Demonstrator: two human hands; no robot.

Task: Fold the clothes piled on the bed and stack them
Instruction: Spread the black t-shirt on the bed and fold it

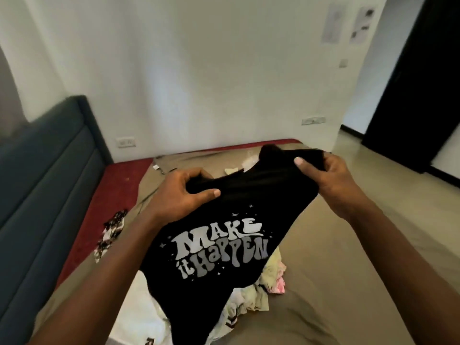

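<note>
**One garment up, first fold not yet made**

The left hand (181, 195) and right hand (331, 180) each hold the top edge of a black T-shirt (224, 245), print facing the camera. Both grips are clamped on the cloth, thumb against fingers. The shirt hangs at the middle of the view, and its lower part covers the pile of clothes (263, 287) at 6 o'clock.

I judge this the opening step for this piece: it is picked out but not yet laid flat. Next it needs a bare stretch of bed (361, 270) to spread on, and the widest lies at 3 to 4 o'clock.

At 9 o'clock the sheet ends at a red strip (117, 185) below the headboard (49, 175), with a patterned garment (110, 232) on that edge. At 12 o'clock small light items (246, 163) lie near the far edge, so room there is tighter.
</note>
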